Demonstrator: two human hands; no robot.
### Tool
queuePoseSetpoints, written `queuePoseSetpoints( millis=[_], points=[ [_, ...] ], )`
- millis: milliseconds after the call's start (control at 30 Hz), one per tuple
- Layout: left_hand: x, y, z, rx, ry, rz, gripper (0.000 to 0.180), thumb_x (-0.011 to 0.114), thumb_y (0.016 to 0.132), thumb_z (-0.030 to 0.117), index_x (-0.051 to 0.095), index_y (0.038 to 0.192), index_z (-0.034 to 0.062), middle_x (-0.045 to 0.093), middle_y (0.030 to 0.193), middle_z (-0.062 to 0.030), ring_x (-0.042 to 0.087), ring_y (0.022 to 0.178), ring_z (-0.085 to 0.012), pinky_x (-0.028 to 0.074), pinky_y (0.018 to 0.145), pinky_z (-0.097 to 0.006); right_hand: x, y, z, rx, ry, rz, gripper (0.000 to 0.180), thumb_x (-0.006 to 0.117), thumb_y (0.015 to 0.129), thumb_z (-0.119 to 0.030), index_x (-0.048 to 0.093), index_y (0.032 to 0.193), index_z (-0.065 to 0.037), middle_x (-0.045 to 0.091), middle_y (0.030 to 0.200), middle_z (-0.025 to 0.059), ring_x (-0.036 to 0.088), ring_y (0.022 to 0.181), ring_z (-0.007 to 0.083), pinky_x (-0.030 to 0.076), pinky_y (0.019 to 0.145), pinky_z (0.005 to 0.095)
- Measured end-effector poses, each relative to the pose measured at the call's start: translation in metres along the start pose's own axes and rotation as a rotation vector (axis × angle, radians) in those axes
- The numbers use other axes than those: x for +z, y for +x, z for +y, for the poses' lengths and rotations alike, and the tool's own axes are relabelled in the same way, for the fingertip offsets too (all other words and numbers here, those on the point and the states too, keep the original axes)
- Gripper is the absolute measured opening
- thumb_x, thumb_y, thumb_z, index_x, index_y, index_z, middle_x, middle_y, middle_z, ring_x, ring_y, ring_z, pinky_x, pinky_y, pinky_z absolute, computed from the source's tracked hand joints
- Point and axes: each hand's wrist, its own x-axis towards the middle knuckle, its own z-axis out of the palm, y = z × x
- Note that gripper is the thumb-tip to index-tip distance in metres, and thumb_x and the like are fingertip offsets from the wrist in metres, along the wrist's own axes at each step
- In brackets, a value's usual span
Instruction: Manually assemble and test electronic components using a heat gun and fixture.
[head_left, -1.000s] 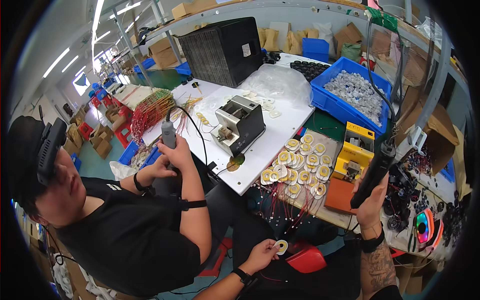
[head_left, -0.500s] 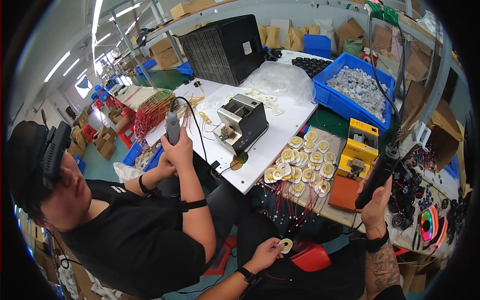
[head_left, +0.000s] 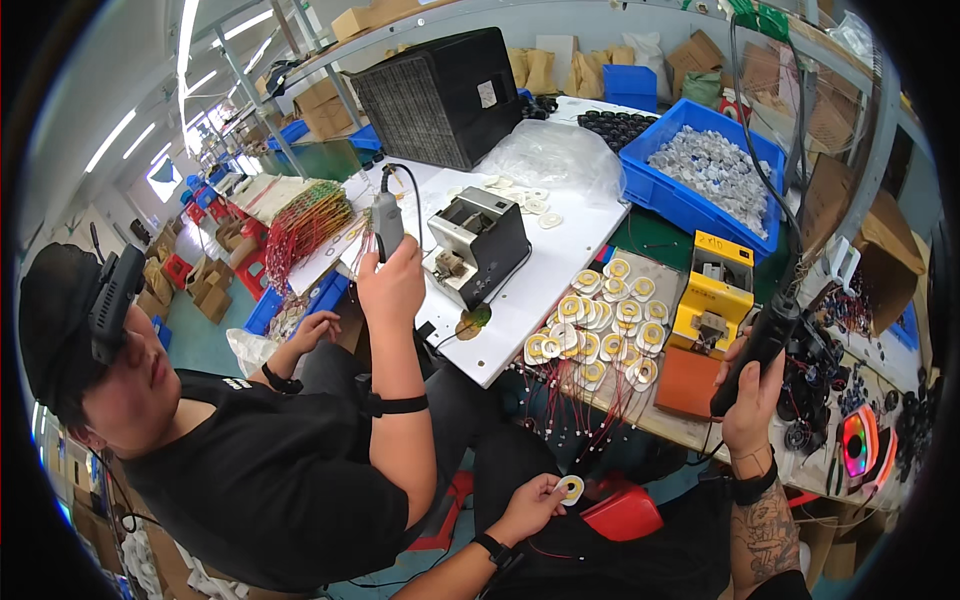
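Low in the middle, my left hand (head_left: pixel 530 508) pinches a small white disc with a yellow ring (head_left: pixel 571 490) by its edge; a thin red wire hangs below. At the right, my right hand (head_left: pixel 755 400) is wrapped round a black corded handheld tool (head_left: pixel 752 368), held upright at a tilt. Its tip I cannot make out. Between my hands and the bench machines, many like white discs with yellow rings (head_left: pixel 600 320) lie piled at the bench edge, their red wires (head_left: pixel 590 425) hanging over it. A yellow bench machine (head_left: pixel 712 295) stands beside my right hand, above a brown block (head_left: pixel 690 383).
To the left sits a co-worker (head_left: pixel 290 470) holding a grey corded tool (head_left: pixel 387 220) upright. A black-and-silver machine (head_left: pixel 480 248) stands on the white table (head_left: pixel 575 255). Behind are a blue bin (head_left: pixel 640 185) of white parts and a large black box (head_left: pixel 435 100). A lit colourful device (head_left: pixel 858 445) lies right.
The co-worker's hand with the grey tool has moved right, and their other hand has come away from it. My hands have hardly moved; the view has shifted slightly.
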Motion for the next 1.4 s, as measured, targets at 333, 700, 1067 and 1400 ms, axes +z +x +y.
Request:
queuePoseSetpoints(
  millis=[333, 700, 1067, 1400],
  points=[
    [-0.001, 0.001, -0.001, -0.004, -0.001, 0.008, 0.016, 0.061, 0.106, 0.016, 0.061, 0.115, 0.0026, 0.069, 0.095, -0.0026, 0.065, 0.076, -0.007, 0.052, 0.07, -0.021, 0.002, -0.002, 0.001, 0.076, 0.018, 0.001, 0.059, 0.056, 0.103, -0.048, 0.042, 0.139, -0.003, 0.055, 0.098, 0.0049, 0.054, 0.079, 0.0102, 0.046, 0.07, 0.0254],
    [0.0, 0.001, 0.001, -0.013, -0.021, -0.009, 0.019, 0.062, 0.105, 0.017, 0.061, 0.116, 0.0018, 0.069, 0.095, -0.0031, 0.065, 0.076, -0.0075, 0.052, 0.069, -0.021, 0.001, -0.004, -0.001, 0.073, 0.016, -0.004, 0.064, 0.057, 0.103, -0.049, 0.039, 0.142, -0.002, 0.056, 0.097, 0.0053, 0.054, 0.08, 0.0107, 0.047, 0.07, 0.0261],
    [0.001, 0.001, 0.003, -0.032, 0.013, 0.025, 0.019, 0.062, 0.105, 0.018, 0.061, 0.115, 0.001, 0.07, 0.092, -0.0039, 0.065, 0.075, -0.0079, 0.052, 0.067, -0.021, -0.003, -0.014, 0.001, 0.134, 0.02, -0.006, 0.071, 0.06, 0.101, -0.049, 0.036, 0.147, 0.0, 0.057, 0.099, 0.0053, 0.055, 0.082, 0.0109, 0.049, 0.073, 0.0263],
    [0.002, -0.001, 0.007, -0.021, 0.049, 0.029, 0.021, 0.062, 0.105, 0.018, 0.061, 0.117, 0.0006, 0.07, 0.094, -0.0037, 0.065, 0.074, -0.0083, 0.051, 0.067, -0.021, -0.003, -0.018, 0.002, 0.143, 0.079, -0.016, 0.077, 0.062, 0.098, -0.054, 0.036, 0.146, 0.001, 0.057, 0.099, 0.0059, 0.056, 0.084, 0.0121, 0.049, 0.077, 0.028]
  ],
)
